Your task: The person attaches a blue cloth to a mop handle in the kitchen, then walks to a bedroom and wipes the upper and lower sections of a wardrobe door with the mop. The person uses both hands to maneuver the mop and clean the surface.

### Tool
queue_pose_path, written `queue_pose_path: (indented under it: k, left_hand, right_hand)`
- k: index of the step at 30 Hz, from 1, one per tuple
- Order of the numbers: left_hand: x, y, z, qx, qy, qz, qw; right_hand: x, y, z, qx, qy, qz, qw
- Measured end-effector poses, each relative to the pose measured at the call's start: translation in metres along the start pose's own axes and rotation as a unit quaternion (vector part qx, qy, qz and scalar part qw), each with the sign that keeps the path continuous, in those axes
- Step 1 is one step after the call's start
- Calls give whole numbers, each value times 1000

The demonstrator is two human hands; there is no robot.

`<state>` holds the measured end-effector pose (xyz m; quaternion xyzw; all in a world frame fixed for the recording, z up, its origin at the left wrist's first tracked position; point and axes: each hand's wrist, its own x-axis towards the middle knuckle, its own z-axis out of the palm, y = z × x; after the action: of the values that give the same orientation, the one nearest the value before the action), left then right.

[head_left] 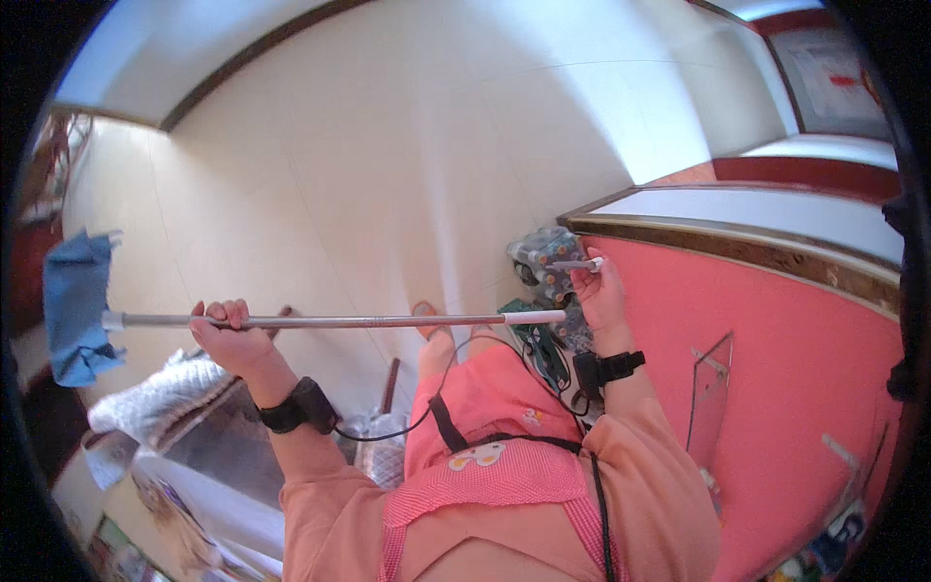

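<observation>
My left hand (231, 336) is closed around the metal pole (388, 321) of a flat mop, held level across in front of me. At the pole's left end hangs the mop head with a blue cloth (78, 310). A white grip (533, 317) forms its right end, apart from my right hand. Raised a little above that end, my right hand (603, 299) pinches a small, slender grey-and-white piece (576, 265) between thumb and fingers. Its exact kind is too small to tell.
A plastic-wrapped pack of bottles (539, 250) stands on the pale floor (339, 194) beside a pink panel (659, 291) at right. Quilted-covered seating (160, 398) is at the left. A green item (543, 351) lies near my feet, and a black cable (398, 436) runs across my lap.
</observation>
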<state>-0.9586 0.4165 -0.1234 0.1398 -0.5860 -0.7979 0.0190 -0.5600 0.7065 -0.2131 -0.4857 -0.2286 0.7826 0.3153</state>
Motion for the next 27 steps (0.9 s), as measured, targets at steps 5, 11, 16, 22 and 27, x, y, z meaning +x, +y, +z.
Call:
queue_pose_path:
  k: [5,11,16,22,27]
  left_hand:
    - [56,24,28,-74,-18,-47,996]
    - [172,-18,-10,72,-176,8,982]
    - [261,-50,-77,109,-173,0,979]
    - [278,-51,-109,572,-257,127,768]
    - [297,-29,-67,-44,-127,-200,971]
  right_hand:
    - [-27,-75,42,70,5,-82,994]
    - [-35,-134,98,30,-48,-224,973]
    - [-48,-156,133,-70,-63,-321,942]
    - [-49,-165,161,113,-124,-333,928]
    - [-69,-180,209,138,-130,-440,878]
